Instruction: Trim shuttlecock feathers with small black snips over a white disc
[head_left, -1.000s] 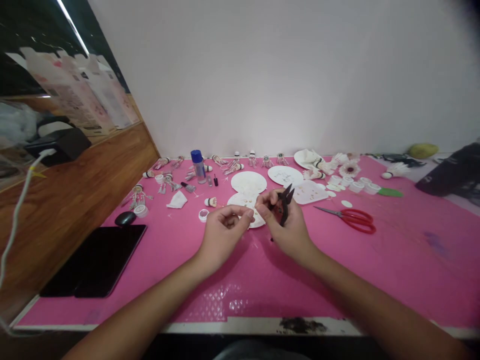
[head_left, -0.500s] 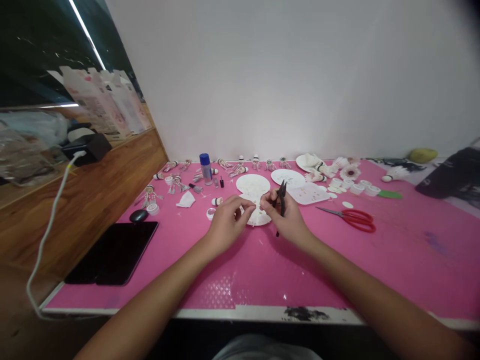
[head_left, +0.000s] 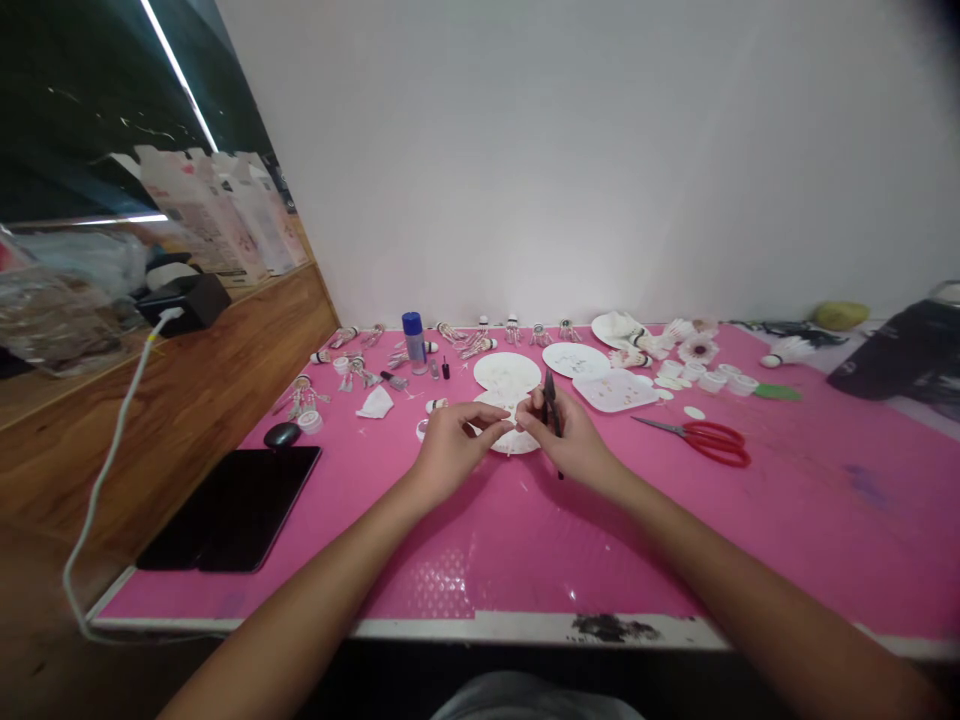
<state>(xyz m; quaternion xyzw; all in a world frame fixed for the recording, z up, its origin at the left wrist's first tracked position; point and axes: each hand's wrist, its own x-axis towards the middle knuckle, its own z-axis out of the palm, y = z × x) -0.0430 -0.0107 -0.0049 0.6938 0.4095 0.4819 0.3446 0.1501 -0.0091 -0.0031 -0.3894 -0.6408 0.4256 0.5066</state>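
1. Moved: right hand (head_left: 570,443) has closed in toward left hand (head_left: 452,452), fingertips nearly meeting.
2. Right grip pressed around black pointed tool (head_left: 551,405), long axis near upright.
3. Left grip pinches edge of white paper disc (head_left: 519,441), lying between hands, just left of tool.

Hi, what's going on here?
A person is working with bare hands at a pink-topped table. The right hand holds a small black pointed tool, and the fingertips of it and the left hand meet over a white round disc. Red-handled scissors and a white feathered shuttlecock lie farther right.
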